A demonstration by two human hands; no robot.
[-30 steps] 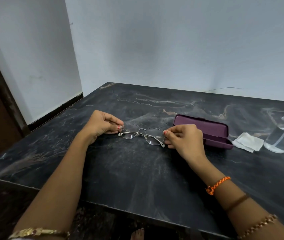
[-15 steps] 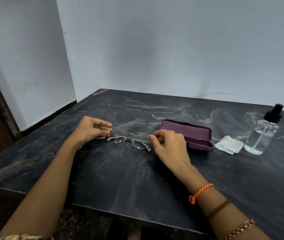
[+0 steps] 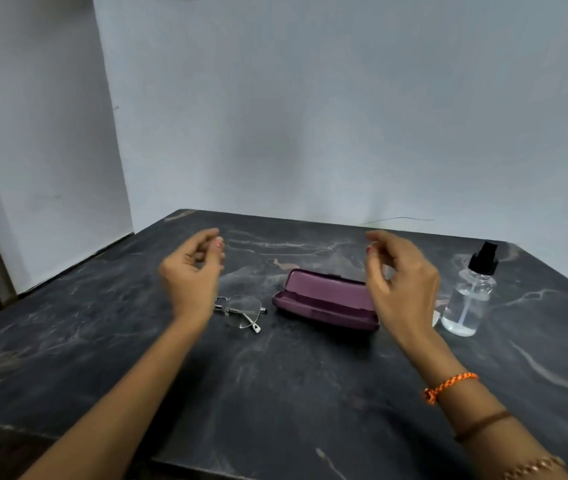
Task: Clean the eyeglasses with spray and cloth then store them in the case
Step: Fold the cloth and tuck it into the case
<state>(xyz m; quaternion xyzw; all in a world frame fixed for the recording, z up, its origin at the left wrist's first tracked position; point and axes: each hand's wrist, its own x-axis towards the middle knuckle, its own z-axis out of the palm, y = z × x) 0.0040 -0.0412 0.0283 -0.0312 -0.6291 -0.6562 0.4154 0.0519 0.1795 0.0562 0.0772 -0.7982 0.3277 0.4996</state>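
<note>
Both hands hung above the dark bench, holding nothing.

The left hand (image 3: 191, 271) was raised, its fingers (image 3: 215, 249) loosely curled. Below it, the eyeglasses (image 3: 241, 311) lay on the bench (image 3: 275, 393), partly hidden by the wrist. Just right of them sat the open purple case (image 3: 324, 301), then the right hand (image 3: 402, 278), fingers loosely bent, and the spray bottle (image 3: 469, 292) at the far right.

A bare strip of dark worktop (image 3: 275, 393) lies open on the near side of the eyeglasses (image 3: 241, 310) and the open case (image 3: 324, 301), with a narrow gap between those two. The spray bottle (image 3: 469, 296) stands upright just right of the case, and the right hand (image 3: 400, 278) hovers between them. Walls close off the far and left edges.
</note>
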